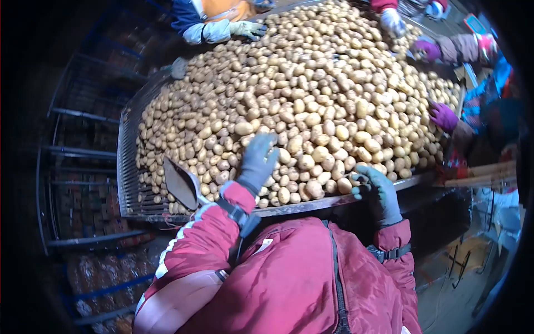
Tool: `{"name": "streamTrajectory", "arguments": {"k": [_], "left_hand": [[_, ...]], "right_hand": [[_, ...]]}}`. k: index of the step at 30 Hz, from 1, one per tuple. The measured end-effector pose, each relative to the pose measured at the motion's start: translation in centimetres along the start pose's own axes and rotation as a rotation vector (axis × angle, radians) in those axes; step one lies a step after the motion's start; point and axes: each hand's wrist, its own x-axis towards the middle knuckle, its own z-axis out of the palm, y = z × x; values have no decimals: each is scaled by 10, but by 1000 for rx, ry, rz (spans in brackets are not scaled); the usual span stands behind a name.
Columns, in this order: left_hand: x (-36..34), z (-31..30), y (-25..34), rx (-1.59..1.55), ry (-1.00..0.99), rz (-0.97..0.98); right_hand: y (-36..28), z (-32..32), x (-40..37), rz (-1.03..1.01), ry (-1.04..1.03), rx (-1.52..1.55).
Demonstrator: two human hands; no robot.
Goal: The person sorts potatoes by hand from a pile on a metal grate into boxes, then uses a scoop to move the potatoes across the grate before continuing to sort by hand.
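Observation:
A large heap of potatoes (pixel 311 106) covers a metal tray with a slatted left side (pixel 127 161). My left hand (pixel 259 161), in a grey-blue glove, rests over the near part of the heap, its fingers a little apart and no potato visible in it. At the tray's front edge is my right hand (pixel 377 192), in a grey and green glove, its fingers bent and spread beside the nearest potatoes. A metal scoop (pixel 182 183) lies on the potatoes left of my left hand.
Co-workers' gloved hands reach in from around the tray: a pale glove (pixel 248 30) at the top left, a white glove (pixel 392 22) at the top right, and purple gloves (pixel 443 117) on the right. Metal racks (pixel 83 150) stand left; the tray's front rim (pixel 300 208) runs before me.

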Motion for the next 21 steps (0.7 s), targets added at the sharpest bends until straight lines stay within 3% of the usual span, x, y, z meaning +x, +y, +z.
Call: {"name": "streamTrajectory", "arguments": {"k": [1,3,7,8,9,11,12,13,15,17,18,19,20,21], "left_hand": [[22,-26,-4,-91,108,-186],[30,-28,-59,-48,186,-254],[38,7,-112,-360,135,-382],[42,-3,-114,-285,-79,-431],[55,-26,-87,-294,-99,-500],[35,35,-111,-160,-64,-266],[43,4,-70,-942,-37,-468],[31,12,-54,-743,4,-502],[24,-17,-43,-509,-105,-117],[35,-21,-67,-360,149,83],[36,-41,-79,-593,105,-407],[29,-31,-131,61,-20,-177],[15,-22,-171,-48,135,-356],[28,-50,-183,70,-58,-584]], "right_hand": [[6,8,6,18,-49,-60],[9,32,7,102,-115,-48],[23,71,21,264,-189,-144],[28,80,24,274,-190,-184],[30,87,26,278,-200,-199],[36,104,32,248,-244,-281],[39,111,37,283,-250,-262],[40,119,39,286,-265,-271],[41,133,41,269,-235,-324],[44,141,44,261,-267,-372],[45,145,44,279,-246,-368],[45,149,44,294,-223,-363],[43,153,41,299,-224,-368],[44,154,42,296,-218,-368]]}}
